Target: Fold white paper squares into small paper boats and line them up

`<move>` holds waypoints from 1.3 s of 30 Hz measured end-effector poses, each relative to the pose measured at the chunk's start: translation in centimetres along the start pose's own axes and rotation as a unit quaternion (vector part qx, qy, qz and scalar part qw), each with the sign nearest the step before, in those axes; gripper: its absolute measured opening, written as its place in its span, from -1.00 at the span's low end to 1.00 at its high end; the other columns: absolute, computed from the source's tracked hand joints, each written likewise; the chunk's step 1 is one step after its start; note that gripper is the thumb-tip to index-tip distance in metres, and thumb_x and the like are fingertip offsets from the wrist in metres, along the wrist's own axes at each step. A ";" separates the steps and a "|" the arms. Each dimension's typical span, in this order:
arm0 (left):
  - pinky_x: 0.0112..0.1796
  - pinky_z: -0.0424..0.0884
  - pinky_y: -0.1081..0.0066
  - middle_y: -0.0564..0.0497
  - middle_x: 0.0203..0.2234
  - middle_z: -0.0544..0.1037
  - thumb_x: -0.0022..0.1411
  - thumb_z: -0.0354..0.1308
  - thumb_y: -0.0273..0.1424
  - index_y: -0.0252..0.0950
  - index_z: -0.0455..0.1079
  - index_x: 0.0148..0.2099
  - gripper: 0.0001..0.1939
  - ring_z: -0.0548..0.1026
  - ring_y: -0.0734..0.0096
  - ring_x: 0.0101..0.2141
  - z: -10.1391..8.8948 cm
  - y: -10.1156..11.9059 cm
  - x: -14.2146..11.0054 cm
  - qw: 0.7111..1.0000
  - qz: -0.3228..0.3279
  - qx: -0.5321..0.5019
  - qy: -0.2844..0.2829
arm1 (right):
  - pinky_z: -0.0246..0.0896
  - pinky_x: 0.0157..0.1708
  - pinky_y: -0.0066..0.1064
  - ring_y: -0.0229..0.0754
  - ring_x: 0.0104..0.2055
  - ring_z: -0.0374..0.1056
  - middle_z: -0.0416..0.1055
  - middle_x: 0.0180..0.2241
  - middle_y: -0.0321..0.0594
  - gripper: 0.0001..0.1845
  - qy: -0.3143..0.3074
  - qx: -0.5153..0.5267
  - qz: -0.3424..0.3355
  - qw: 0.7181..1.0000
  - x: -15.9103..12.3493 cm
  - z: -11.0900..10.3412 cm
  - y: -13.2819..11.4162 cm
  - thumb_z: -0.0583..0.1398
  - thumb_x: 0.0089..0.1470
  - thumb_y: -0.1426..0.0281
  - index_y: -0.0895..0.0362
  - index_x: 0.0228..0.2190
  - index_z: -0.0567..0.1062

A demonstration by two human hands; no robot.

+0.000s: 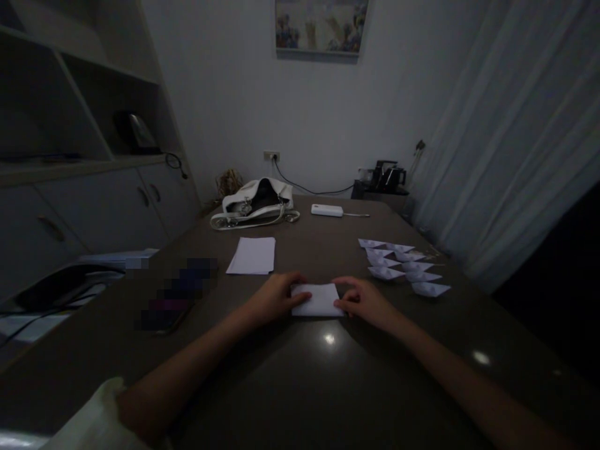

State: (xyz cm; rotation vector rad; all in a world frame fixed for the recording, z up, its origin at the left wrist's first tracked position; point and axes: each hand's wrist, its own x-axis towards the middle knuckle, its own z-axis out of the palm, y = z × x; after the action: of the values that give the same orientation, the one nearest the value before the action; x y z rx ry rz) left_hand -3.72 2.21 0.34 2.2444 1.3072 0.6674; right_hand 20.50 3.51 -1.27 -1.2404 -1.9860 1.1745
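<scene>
A small folded white paper (pixel 319 299) lies flat on the dark table (pixel 300 375) in front of me. My left hand (pixel 274 295) rests on its left edge with fingers pressing down. My right hand (pixel 363 300) pinches its right edge. A stack of white sheets (pixel 252 255) lies farther back, left of centre. Several folded paper boats (pixel 403 265) sit in rows to the right of my right hand.
A white handbag (pixel 255 203) and a white power bank (pixel 327 210) with a cable lie at the table's far end. A dark, blurred object (pixel 173 300) lies at the left. Cabinets (pixel 94 206) stand left, and a curtain (pixel 515 156) hangs right.
</scene>
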 end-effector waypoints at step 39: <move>-0.07 0.38 0.14 -0.26 0.02 0.37 0.28 0.01 -0.27 -0.30 0.32 0.09 -0.61 0.36 0.05 0.00 1.4 2.4 -1.3 0.969 -0.005 0.243 -0.029 | 0.15 -0.43 -0.46 -0.26 -0.47 0.30 0.41 -0.40 -0.22 -0.80 0.109 -0.205 -0.061 0.971 -0.5 1.8 -1.0 0.20 0.04 0.34 0.13 -0.27 0.54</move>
State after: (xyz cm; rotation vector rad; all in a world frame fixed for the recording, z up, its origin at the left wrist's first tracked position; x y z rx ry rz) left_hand -1.83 -0.17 0.41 2.6086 1.5850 0.2900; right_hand 18.86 2.16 -1.31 -1.3507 -2.1639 0.5529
